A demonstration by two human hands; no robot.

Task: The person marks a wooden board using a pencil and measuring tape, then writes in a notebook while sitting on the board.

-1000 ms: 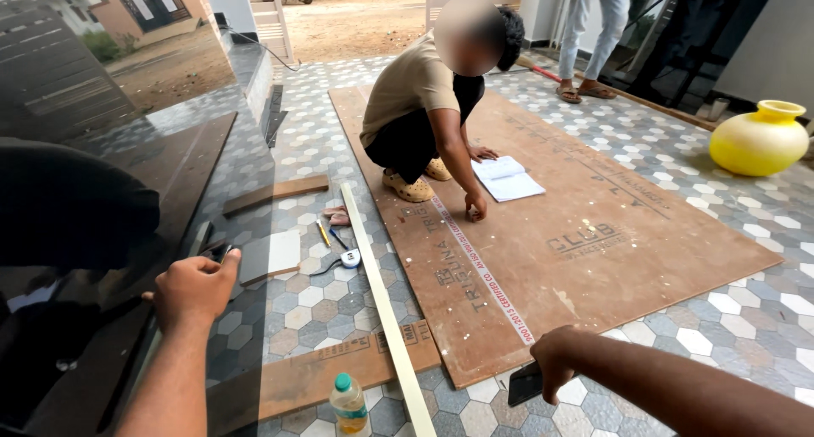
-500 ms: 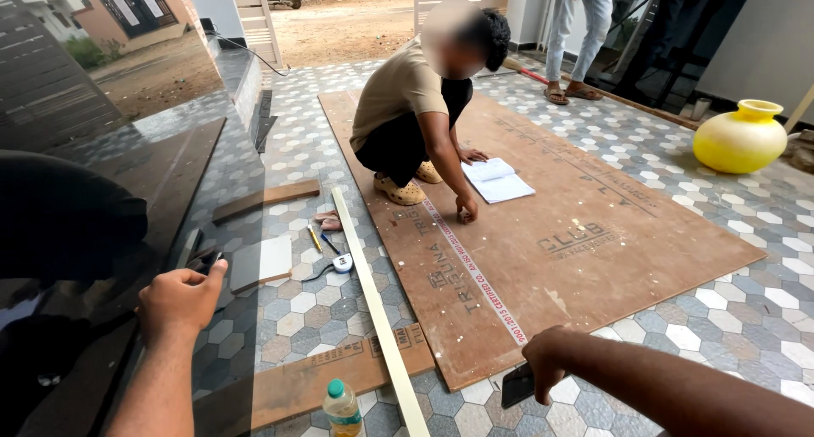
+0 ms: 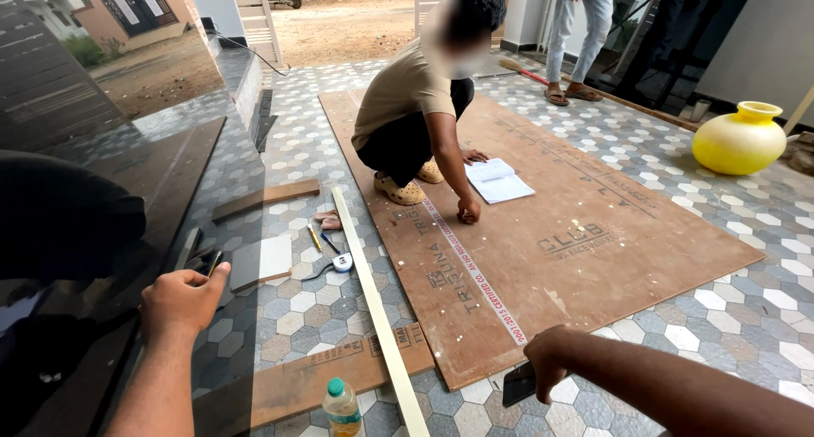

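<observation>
Looking down from the head camera, we see our left hand [image 3: 182, 297] loosely curled with the knuckles up, its thumb tip just beside a small dark object [image 3: 202, 259] that lies on the edge of a dark glossy slab [image 3: 110, 259] at the left; whether the fingers press on the slab we cannot tell; our right hand [image 3: 543, 361] is closed around a flat dark phone-like object [image 3: 517, 384], held low over the tiled floor [image 3: 763, 318] just off the near corner of a large brown plywood sheet [image 3: 610, 233]; the sheet lies flat on the tiles, and a long pale wooden strip [image 3: 377, 314] runs alongside its left edge, toward us; a small clear bottle with a green cap [image 3: 342, 407] stands near the strip's near end, beside a narrow brown board [image 3: 297, 382] lying across the floor; further up, left of the strip, we see a tape measure [image 3: 341, 262], a pencil [image 3: 315, 238] and a short wooden plank [image 3: 265, 199]; a squatting person [image 3: 415, 106] is on the sheet, one hand [image 3: 467, 210] pressed down on it and the other on an open notebook [image 3: 498, 181]; another person's legs [image 3: 581, 38] stand behind, and a yellow pot [image 3: 740, 138] sits on the tiles at the far right.
</observation>
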